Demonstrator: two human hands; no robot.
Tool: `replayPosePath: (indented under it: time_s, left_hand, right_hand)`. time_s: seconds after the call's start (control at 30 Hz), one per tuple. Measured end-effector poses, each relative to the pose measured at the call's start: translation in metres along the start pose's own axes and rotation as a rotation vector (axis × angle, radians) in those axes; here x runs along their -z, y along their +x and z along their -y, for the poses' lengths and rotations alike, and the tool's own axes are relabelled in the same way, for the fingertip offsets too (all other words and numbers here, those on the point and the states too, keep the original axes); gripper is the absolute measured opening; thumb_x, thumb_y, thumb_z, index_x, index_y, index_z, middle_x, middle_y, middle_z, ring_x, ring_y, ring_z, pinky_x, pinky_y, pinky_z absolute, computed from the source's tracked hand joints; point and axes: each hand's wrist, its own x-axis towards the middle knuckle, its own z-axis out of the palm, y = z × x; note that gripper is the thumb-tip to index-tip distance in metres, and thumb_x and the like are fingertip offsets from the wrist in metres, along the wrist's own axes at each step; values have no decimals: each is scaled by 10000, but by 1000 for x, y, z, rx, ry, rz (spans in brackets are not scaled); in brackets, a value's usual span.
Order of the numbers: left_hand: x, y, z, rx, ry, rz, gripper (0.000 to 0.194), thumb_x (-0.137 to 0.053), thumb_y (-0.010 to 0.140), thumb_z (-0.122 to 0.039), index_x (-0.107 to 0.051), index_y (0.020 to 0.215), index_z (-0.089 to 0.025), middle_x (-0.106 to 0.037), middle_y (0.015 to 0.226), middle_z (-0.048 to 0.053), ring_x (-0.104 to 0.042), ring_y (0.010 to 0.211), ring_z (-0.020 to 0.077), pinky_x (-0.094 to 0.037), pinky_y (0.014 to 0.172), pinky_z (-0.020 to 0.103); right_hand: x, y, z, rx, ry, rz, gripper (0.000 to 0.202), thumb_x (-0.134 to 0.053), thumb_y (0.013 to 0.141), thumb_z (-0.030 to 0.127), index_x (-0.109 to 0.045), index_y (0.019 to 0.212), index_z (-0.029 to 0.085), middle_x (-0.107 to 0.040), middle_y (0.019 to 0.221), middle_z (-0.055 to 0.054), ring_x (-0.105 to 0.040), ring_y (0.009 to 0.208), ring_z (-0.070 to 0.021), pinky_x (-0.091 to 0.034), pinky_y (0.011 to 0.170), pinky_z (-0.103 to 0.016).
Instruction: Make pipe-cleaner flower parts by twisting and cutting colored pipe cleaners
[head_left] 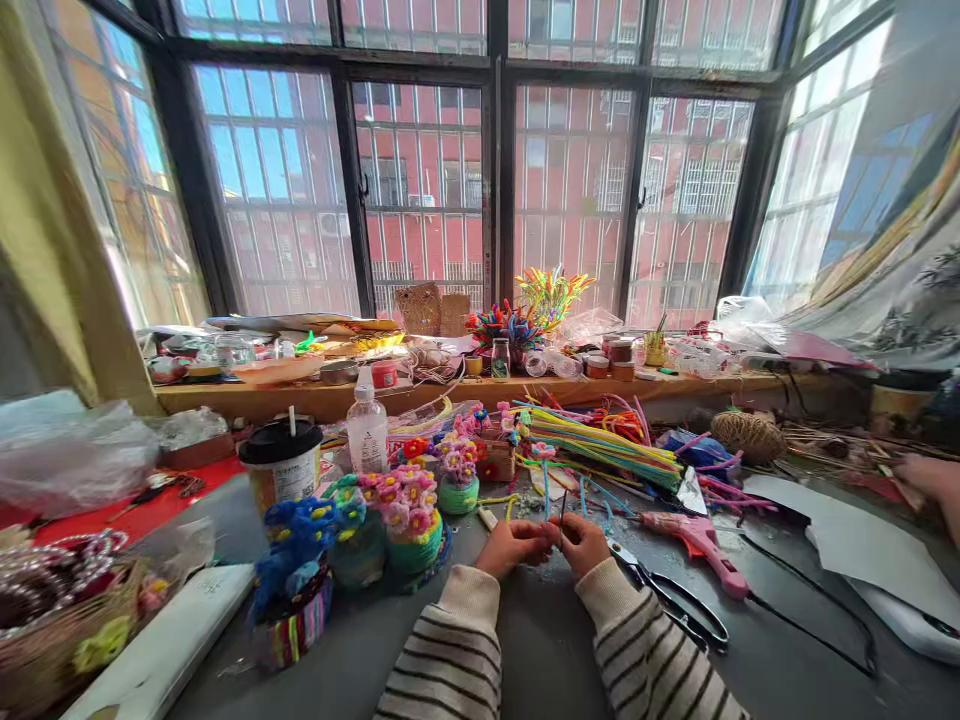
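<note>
My left hand (517,546) and my right hand (583,546) meet above the grey table, fingertips pinched together. A blue pipe cleaner stem (547,490) rises from the left fingertips, with a small pink flower (543,452) at its top. Between my right thumb and fingers stands a thin dark stem (563,506); its exact kind is too small to tell. Beside my right hand lie black-handled scissors (679,605) and a pink glue gun (701,545). Left of my hands stand pots of fuzzy flowers, pink (405,500) and blue (300,530).
Bundled pipe cleaners (607,440) lie behind my hands. A lidded cup (281,465) and clear bottle (367,425) stand back left. White sheets (862,550) and the glue gun's cord (810,585) lie right. Another person's hand (930,482) reaches in at the right edge.
</note>
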Motion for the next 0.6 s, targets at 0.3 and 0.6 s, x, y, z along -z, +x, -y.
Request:
replayPosePath:
  time_s: [0.3, 0.6]
  left_hand:
    - [-7, -6, -8, -106, -10, -61, 146, -641, 495, -332, -619, 571, -209, -596, 546, -8, -543, 551, 129, -382, 561, 223]
    - [-3, -1, -11, -246, -218, -304, 241, -666, 468, -283, -551, 635, -152, -598, 571, -2, -549, 538, 115, -408, 564, 219]
  right_hand:
    - [5, -1, 10, -95, 76, 16, 451, -440, 597, 553, -612, 623, 137, -519, 469, -14, -426, 447, -113, -338, 445, -217]
    - [11, 1, 17, -104, 44, 301, 649, -235, 647, 646, -629, 628, 130, -357, 393, 27, -350, 397, -86, -290, 423, -208]
